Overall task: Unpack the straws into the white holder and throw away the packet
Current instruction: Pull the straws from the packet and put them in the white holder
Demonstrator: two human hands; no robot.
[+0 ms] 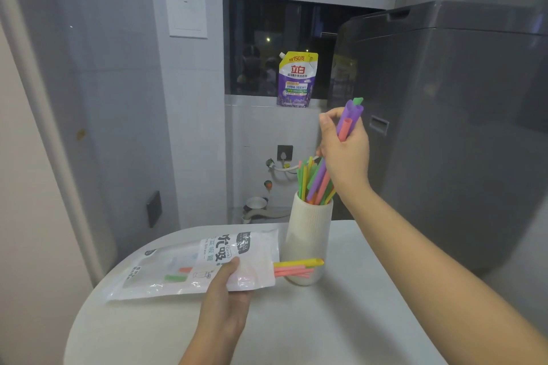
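A single wide-angle view from the wearer's head looks forward and down, close over the near edge of a round white table [296, 335]. It faces a dark window [281, 44] and a grey washing machine [444, 127] beyond the far edge.

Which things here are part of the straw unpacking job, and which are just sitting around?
Job: straws gripped in right hand; straws in holder; white holder; packet held by left hand, straws sticking out.

Just around: detergent pouch; washing machine; wall switch; table.
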